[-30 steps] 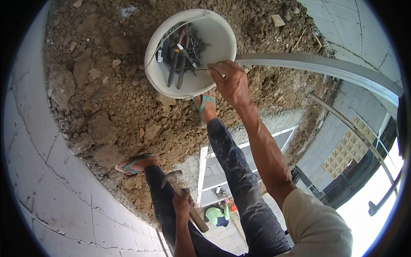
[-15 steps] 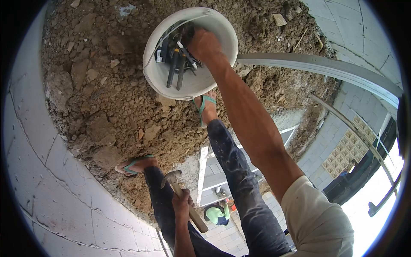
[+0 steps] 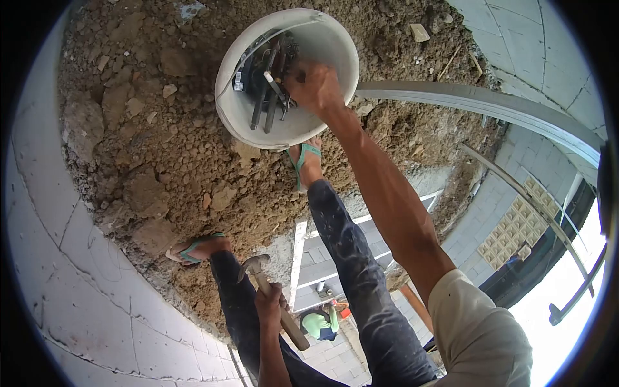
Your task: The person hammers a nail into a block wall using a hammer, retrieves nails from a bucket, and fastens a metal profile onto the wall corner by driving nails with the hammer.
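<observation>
My left hand [image 3: 269,303] is closed around the wooden handle of a claw hammer [image 3: 261,276], whose metal head points up beside my leg. My right hand [image 3: 316,89] is inside a white bucket [image 3: 235,122], near its right inner wall. Its fingers are curled; anything between them is hidden. Just left of those fingers lie several hand tools, among them dark long-handled tools [image 3: 261,106] and a slim white-ended piece [image 3: 273,82]. A dark item with a white label [image 3: 238,81] rests against the bucket's left side.
Rough soil [image 3: 142,116] with clods and stones surrounds the bucket, along block walls [image 3: 58,213]. A long metal profile [image 3: 451,92] extends right from the bucket. Below, past an opening's white frame [image 3: 298,264], a person in a green shirt [image 3: 317,322] is visible. Patterned blocks [image 3: 516,226] stand at right.
My right hand has drawn back slightly from the tools toward the bucket's right wall, showing more of its fingers. Tools inside have shifted a little. My left hand keeps hold of the hammer.
</observation>
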The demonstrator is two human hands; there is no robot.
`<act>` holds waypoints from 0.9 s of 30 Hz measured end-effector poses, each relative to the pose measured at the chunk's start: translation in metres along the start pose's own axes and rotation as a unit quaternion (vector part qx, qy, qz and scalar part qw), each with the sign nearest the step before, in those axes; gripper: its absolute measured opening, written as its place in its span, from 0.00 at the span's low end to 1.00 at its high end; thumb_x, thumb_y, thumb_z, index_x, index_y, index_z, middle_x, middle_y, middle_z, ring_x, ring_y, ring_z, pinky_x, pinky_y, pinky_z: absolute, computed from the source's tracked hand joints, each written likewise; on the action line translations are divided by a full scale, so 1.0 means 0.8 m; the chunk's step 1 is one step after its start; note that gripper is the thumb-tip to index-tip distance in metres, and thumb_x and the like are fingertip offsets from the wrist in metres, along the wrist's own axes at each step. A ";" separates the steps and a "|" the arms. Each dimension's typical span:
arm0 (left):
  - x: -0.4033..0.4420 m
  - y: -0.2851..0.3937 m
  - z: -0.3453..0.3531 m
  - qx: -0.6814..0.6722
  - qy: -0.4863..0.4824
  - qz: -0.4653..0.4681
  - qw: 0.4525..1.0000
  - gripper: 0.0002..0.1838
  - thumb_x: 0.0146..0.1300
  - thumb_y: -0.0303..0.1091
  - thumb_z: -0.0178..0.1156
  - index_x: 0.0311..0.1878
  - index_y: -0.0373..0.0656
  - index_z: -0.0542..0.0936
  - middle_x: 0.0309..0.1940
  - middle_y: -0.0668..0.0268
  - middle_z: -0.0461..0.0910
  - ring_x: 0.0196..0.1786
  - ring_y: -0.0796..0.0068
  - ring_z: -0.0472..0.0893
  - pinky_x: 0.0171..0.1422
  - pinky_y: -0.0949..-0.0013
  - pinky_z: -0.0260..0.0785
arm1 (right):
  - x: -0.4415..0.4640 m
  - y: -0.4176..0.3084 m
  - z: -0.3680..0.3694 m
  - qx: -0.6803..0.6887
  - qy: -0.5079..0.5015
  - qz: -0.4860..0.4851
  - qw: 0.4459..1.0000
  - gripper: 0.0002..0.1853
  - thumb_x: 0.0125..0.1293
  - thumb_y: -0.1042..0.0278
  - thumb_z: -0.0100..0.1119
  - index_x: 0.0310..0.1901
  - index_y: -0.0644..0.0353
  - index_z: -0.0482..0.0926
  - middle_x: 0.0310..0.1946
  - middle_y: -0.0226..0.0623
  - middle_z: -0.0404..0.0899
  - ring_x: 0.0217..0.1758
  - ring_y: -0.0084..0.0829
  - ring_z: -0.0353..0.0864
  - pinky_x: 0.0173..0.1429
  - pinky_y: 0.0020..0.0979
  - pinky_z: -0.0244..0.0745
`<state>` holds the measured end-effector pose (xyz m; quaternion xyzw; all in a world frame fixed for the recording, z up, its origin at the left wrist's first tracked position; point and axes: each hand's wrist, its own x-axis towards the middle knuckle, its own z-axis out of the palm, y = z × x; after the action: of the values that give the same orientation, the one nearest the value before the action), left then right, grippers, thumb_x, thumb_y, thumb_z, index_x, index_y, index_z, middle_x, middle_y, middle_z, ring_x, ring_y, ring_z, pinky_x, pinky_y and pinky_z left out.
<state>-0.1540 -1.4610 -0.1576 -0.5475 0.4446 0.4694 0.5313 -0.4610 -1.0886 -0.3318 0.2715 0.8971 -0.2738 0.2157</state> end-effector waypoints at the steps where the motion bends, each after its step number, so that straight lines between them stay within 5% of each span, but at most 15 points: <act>1: 0.000 0.000 0.000 -0.003 -0.002 0.001 1.000 0.08 0.72 0.33 0.66 0.47 0.45 0.76 0.25 0.71 0.72 0.21 0.79 0.72 0.25 0.68 0.70 | -0.013 -0.001 -0.007 -0.003 -0.001 -0.044 0.999 0.13 0.68 0.58 0.62 0.42 0.54 0.90 0.47 0.48 0.90 0.51 0.50 0.91 0.57 0.45 0.87; 5: 0.001 0.001 -0.001 -0.003 0.004 -0.008 1.000 0.08 0.72 0.33 0.66 0.47 0.45 0.76 0.26 0.71 0.73 0.21 0.79 0.73 0.25 0.68 0.70 | -0.021 0.004 -0.030 -0.060 -0.018 -0.216 0.974 0.12 0.68 0.62 0.61 0.43 0.58 0.90 0.45 0.49 0.91 0.48 0.44 0.92 0.53 0.45 0.89; 6: 0.000 0.004 0.000 -0.002 0.003 -0.006 1.000 0.08 0.72 0.33 0.66 0.47 0.45 0.76 0.26 0.71 0.73 0.21 0.79 0.73 0.26 0.68 0.70 | -0.005 0.007 -0.029 0.143 -0.043 -0.031 0.988 0.12 0.69 0.63 0.62 0.43 0.60 0.90 0.42 0.50 0.91 0.45 0.43 0.93 0.52 0.44 0.90; 8: 0.003 0.007 0.000 -0.001 0.003 -0.002 1.000 0.08 0.72 0.33 0.66 0.47 0.45 0.76 0.26 0.71 0.73 0.22 0.79 0.73 0.26 0.68 0.70 | 0.023 0.003 -0.024 0.338 -0.065 0.155 0.926 0.12 0.70 0.65 0.62 0.44 0.63 0.90 0.40 0.50 0.91 0.43 0.41 0.93 0.50 0.43 0.90; 11: 0.004 0.006 -0.001 -0.008 0.003 -0.007 1.000 0.09 0.72 0.34 0.67 0.47 0.46 0.76 0.25 0.72 0.72 0.22 0.79 0.73 0.26 0.68 0.70 | 0.062 -0.001 0.001 0.130 -0.060 0.157 0.977 0.14 0.72 0.63 0.64 0.43 0.66 0.90 0.36 0.51 0.91 0.37 0.43 0.93 0.47 0.41 0.91; 14: 0.002 0.010 0.001 -0.008 0.002 0.004 1.000 0.09 0.72 0.35 0.67 0.46 0.47 0.76 0.25 0.72 0.72 0.22 0.79 0.72 0.26 0.68 0.70 | 0.084 0.030 0.036 -0.160 -0.052 -0.066 0.984 0.15 0.75 0.61 0.61 0.40 0.64 0.92 0.34 0.48 0.91 0.39 0.39 0.94 0.48 0.40 0.91; 17: 0.002 0.012 0.003 -0.007 0.000 -0.005 1.000 0.09 0.72 0.34 0.66 0.45 0.47 0.75 0.25 0.72 0.72 0.22 0.80 0.72 0.26 0.68 0.70 | 0.066 0.004 0.022 -0.013 -0.171 0.167 0.971 0.14 0.73 0.64 0.61 0.38 0.63 0.92 0.34 0.48 0.91 0.46 0.40 0.93 0.50 0.39 0.90; 18: 0.002 0.013 0.003 -0.007 -0.003 -0.004 1.000 0.09 0.72 0.34 0.66 0.45 0.47 0.75 0.25 0.72 0.72 0.22 0.80 0.72 0.26 0.68 0.70 | 0.058 0.024 0.037 -0.192 -0.074 -0.029 0.978 0.12 0.70 0.66 0.62 0.39 0.61 0.92 0.34 0.47 0.91 0.47 0.42 0.93 0.49 0.37 0.89; 19: 0.002 0.013 0.004 -0.007 -0.006 -0.004 1.000 0.09 0.72 0.35 0.66 0.46 0.47 0.75 0.25 0.72 0.72 0.22 0.80 0.72 0.26 0.68 0.70 | 0.052 0.039 0.049 -0.355 0.030 -0.221 0.908 0.10 0.68 0.67 0.64 0.39 0.60 0.93 0.34 0.47 0.91 0.48 0.43 0.93 0.48 0.36 0.89; 20: 0.001 0.013 0.003 -0.008 -0.006 -0.005 1.000 0.09 0.72 0.35 0.66 0.46 0.47 0.75 0.25 0.72 0.72 0.22 0.80 0.72 0.26 0.68 0.70 | 0.056 0.049 0.065 -0.356 0.029 -0.221 0.907 0.10 0.68 0.67 0.64 0.39 0.60 0.93 0.34 0.47 0.91 0.48 0.43 0.93 0.48 0.36 0.89; 21: 0.001 0.013 0.003 -0.009 -0.007 -0.005 1.000 0.09 0.72 0.34 0.66 0.46 0.46 0.75 0.25 0.72 0.72 0.22 0.80 0.72 0.26 0.68 0.70 | 0.060 0.042 0.076 -0.117 0.072 -0.072 0.988 0.10 0.70 0.68 0.62 0.45 0.60 0.91 0.39 0.48 0.90 0.46 0.40 0.92 0.49 0.36 0.88; 23: 0.001 0.014 0.004 -0.009 -0.006 -0.005 1.000 0.09 0.73 0.34 0.66 0.46 0.46 0.75 0.25 0.72 0.72 0.22 0.80 0.72 0.25 0.68 0.70 | 0.064 0.048 0.086 0.132 0.109 0.085 0.982 0.11 0.73 0.69 0.60 0.50 0.60 0.88 0.43 0.49 0.89 0.45 0.38 0.91 0.50 0.37 0.87; 27: 0.001 0.016 0.002 0.000 -0.007 0.001 1.000 0.09 0.73 0.35 0.66 0.46 0.45 0.76 0.25 0.72 0.72 0.22 0.80 0.73 0.26 0.68 0.70 | 0.070 0.079 0.074 -0.074 0.024 -0.101 0.992 0.15 0.73 0.68 0.62 0.57 0.61 0.86 0.42 0.48 0.88 0.45 0.38 0.90 0.51 0.38 0.85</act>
<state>-0.1662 -1.4600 -0.1607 -0.5437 0.4416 0.4734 0.5342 -0.4515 -1.0593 -0.4301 0.1697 0.9426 -0.2203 0.1850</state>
